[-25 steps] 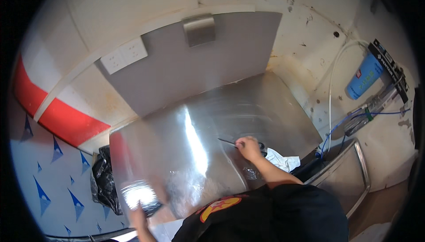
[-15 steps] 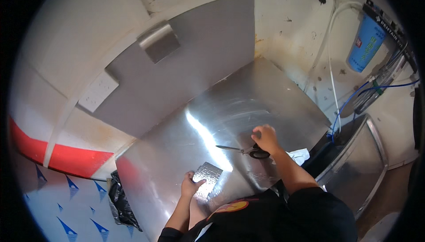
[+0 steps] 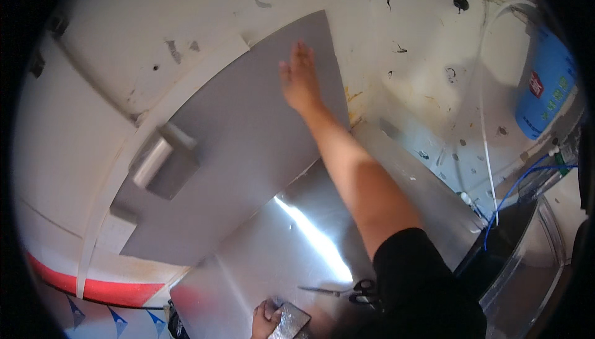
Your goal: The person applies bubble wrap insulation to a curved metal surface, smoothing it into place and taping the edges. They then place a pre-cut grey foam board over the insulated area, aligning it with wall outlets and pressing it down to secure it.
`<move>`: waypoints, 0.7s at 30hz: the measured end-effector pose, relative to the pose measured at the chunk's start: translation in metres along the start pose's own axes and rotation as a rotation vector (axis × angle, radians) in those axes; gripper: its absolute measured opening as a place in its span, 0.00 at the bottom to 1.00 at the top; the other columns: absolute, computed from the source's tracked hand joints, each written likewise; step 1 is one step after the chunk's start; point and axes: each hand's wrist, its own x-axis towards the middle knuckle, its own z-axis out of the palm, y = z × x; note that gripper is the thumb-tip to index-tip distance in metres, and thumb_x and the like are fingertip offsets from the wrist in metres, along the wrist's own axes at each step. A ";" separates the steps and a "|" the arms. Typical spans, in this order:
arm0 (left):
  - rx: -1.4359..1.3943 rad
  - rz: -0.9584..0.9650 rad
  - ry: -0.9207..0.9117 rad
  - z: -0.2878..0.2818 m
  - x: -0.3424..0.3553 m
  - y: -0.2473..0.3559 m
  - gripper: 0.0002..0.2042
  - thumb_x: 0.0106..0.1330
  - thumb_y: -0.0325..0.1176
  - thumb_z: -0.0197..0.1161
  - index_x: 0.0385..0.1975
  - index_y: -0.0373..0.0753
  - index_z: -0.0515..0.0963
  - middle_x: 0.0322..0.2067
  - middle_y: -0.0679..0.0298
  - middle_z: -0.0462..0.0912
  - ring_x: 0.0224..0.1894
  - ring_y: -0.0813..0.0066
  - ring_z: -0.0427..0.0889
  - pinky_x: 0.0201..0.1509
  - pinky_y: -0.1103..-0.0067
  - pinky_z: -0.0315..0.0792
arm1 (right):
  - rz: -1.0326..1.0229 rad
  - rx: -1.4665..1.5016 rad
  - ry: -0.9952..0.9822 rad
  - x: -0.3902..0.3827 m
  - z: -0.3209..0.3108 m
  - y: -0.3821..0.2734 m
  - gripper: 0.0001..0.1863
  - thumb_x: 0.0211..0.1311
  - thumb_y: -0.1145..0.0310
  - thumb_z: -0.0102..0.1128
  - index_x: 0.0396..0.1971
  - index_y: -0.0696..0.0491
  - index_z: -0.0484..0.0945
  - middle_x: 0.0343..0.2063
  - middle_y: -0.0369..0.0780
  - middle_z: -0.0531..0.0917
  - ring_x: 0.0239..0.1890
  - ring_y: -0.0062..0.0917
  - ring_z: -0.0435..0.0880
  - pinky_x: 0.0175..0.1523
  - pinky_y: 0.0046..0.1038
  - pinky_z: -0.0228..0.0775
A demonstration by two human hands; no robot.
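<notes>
My left hand (image 3: 265,319) is closed on the edge of a flat silver foil piece (image 3: 292,320), low over the near part of the metal table. With fingers stretched out and slightly blurred, my right hand (image 3: 302,80) reaches far up in front of a grey panel (image 3: 248,110). It holds nothing, and whether it touches the panel I cannot tell. A pair of scissors with black handles (image 3: 364,290) lies on the table, blades toward the left, partly covered by my right sleeve.
The shiny metal table (image 3: 260,252) meets the panel's lower edge. On the panel's left side sits a grey metal bracket-like piece (image 3: 170,164). At the right are a blue plastic container (image 3: 545,85), a white hose (image 3: 482,122), a blue cable (image 3: 514,187) and a dark metal-rimmed bin (image 3: 514,258).
My right hand has left the spot beside the scissors and swung up and forward to the panel. My left hand still holds the foil piece. The whole view has tilted upward.
</notes>
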 end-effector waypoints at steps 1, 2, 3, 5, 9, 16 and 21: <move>-0.032 -0.005 0.023 0.004 0.002 -0.006 0.33 0.50 0.46 0.66 0.55 0.38 0.64 0.50 0.45 0.69 0.53 0.49 0.69 0.56 0.67 0.64 | 0.040 0.006 0.039 0.010 0.015 0.003 0.29 0.64 0.62 0.40 0.60 0.63 0.50 0.62 0.53 0.52 0.65 0.47 0.44 0.67 0.39 0.38; -0.058 -0.019 0.050 0.007 0.001 -0.020 0.32 0.51 0.46 0.65 0.55 0.38 0.64 0.51 0.45 0.68 0.53 0.48 0.69 0.56 0.66 0.64 | 0.086 0.022 0.076 0.019 0.028 0.003 0.30 0.65 0.61 0.38 0.61 0.63 0.48 0.63 0.52 0.49 0.66 0.46 0.41 0.68 0.39 0.36; -0.233 -0.141 -0.010 0.028 -0.006 -0.084 0.33 0.53 0.45 0.64 0.58 0.44 0.59 0.52 0.54 0.67 0.56 0.56 0.63 0.53 0.67 0.67 | 0.144 0.064 0.114 0.027 0.041 0.001 0.30 0.66 0.59 0.35 0.62 0.62 0.46 0.64 0.51 0.46 0.67 0.46 0.38 0.68 0.39 0.35; -0.608 -0.230 0.055 0.054 0.000 -0.125 0.33 0.55 0.42 0.62 0.61 0.48 0.56 0.53 0.62 0.66 0.58 0.68 0.59 0.51 0.70 0.70 | 0.183 0.105 0.176 0.036 0.046 0.002 0.31 0.66 0.58 0.33 0.62 0.63 0.44 0.64 0.51 0.45 0.67 0.45 0.36 0.68 0.41 0.32; -0.888 -0.188 0.354 0.055 0.004 -0.085 0.28 0.58 0.37 0.58 0.59 0.46 0.59 0.50 0.61 0.69 0.53 0.74 0.64 0.51 0.74 0.70 | 0.111 0.012 0.271 0.040 0.051 0.010 0.33 0.65 0.56 0.33 0.62 0.63 0.43 0.64 0.52 0.45 0.67 0.45 0.38 0.68 0.42 0.32; -0.551 -0.238 0.416 -0.005 0.049 -0.046 0.24 0.57 0.27 0.57 0.56 0.44 0.65 0.51 0.62 0.71 0.51 0.70 0.69 0.51 0.72 0.68 | -0.021 0.012 0.365 0.090 0.027 0.056 0.38 0.62 0.52 0.38 0.62 0.65 0.44 0.64 0.54 0.44 0.66 0.46 0.42 0.67 0.42 0.33; -0.119 -0.188 0.367 -0.020 0.060 -0.007 0.27 0.54 0.24 0.60 0.56 0.43 0.64 0.54 0.61 0.68 0.53 0.70 0.67 0.49 0.73 0.66 | -0.116 -0.082 0.292 0.070 0.026 0.076 0.39 0.60 0.52 0.41 0.62 0.65 0.42 0.63 0.56 0.44 0.66 0.47 0.41 0.66 0.45 0.32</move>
